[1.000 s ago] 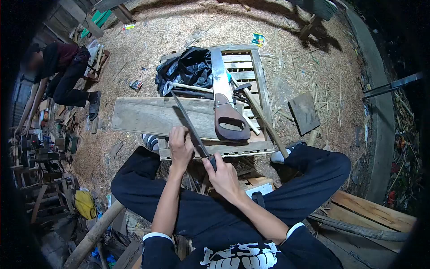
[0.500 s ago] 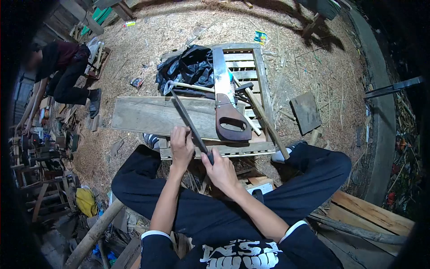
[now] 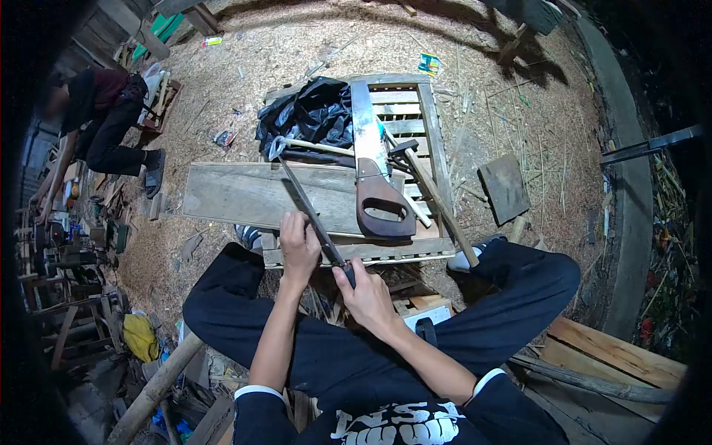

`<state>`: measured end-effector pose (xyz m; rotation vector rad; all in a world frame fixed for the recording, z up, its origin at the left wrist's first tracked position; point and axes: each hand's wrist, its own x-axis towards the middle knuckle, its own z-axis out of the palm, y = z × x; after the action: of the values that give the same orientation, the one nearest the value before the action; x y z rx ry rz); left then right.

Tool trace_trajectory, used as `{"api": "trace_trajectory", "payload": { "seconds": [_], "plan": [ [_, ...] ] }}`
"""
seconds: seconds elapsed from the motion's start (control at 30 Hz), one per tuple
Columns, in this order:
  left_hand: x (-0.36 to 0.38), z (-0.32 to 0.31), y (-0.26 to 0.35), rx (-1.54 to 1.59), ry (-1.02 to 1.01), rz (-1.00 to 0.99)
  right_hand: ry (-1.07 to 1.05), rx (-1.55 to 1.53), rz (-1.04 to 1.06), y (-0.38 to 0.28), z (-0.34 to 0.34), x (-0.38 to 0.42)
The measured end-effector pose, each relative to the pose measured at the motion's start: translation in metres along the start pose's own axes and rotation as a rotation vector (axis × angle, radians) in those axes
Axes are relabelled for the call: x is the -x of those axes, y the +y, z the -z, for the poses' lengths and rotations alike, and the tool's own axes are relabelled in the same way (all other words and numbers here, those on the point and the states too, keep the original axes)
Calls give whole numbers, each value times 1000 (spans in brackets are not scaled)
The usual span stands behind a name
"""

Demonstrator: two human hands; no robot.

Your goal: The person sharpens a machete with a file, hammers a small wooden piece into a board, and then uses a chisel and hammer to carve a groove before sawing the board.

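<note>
Long blade (image 3: 304,199): slants from the right hand at its near end, past the left hand, to a tip at the far left, over the wooden board (image 3: 237,196).
Right hand (image 3: 368,297): closed around the blade's dark handle.
Left hand (image 3: 298,251): fingers curled, just left of the blade; whether they grip anything cannot be told.
Handsaw (image 3: 382,191): right of the blade, its handle toward the near side.

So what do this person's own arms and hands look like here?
The left hand and right hand are bare, with no gloves or watch showing. The forearms are uncovered below short dark sleeves edged with white trim.
</note>
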<state>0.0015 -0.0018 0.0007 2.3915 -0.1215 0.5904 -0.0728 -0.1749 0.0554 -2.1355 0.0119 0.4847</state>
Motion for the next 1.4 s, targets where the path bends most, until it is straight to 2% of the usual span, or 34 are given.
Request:
{"api": "trace_trajectory", "payload": {
  "seconds": [0.57, 0.63, 0.73, 0.8, 0.97, 1.13, 1.17, 1.23, 1.37, 1.4],
  "plan": [
    [-1, 0, -2, 50, -17, 16, 25, 41, 8, -6, 7, -13],
    [0, 7, 1, 57, -24, 35, 1, -61, -39, -12, 13, -7],
    [-1, 6, 6, 414, -11, 375, 76, -133, 34, -8, 32, -4],
    [0, 6, 14, 503, -23, 415, 104, -187, 14, -17, 63, 2],
    [-26, 3, 56, 729, -151, 513, 349, -185, 110, -8, 136, -2],
    [-60, -21, 99, 826, -322, 502, 510, -127, 97, 38, 194, -27],
    [-67, -32, 115, 916, -272, 510, 523, -109, 66, 56, 202, -37],
    [-84, -47, 131, 849, -358, 455, 552, -61, 13, 78, 219, -54],
    [-117, -88, 153, 611, -342, 163, 551, -1, -35, 136, 241, -100],
    [-127, -92, 161, 605, -358, 160, 510, 57, -52, 156, 242, -111]
  ]
}}
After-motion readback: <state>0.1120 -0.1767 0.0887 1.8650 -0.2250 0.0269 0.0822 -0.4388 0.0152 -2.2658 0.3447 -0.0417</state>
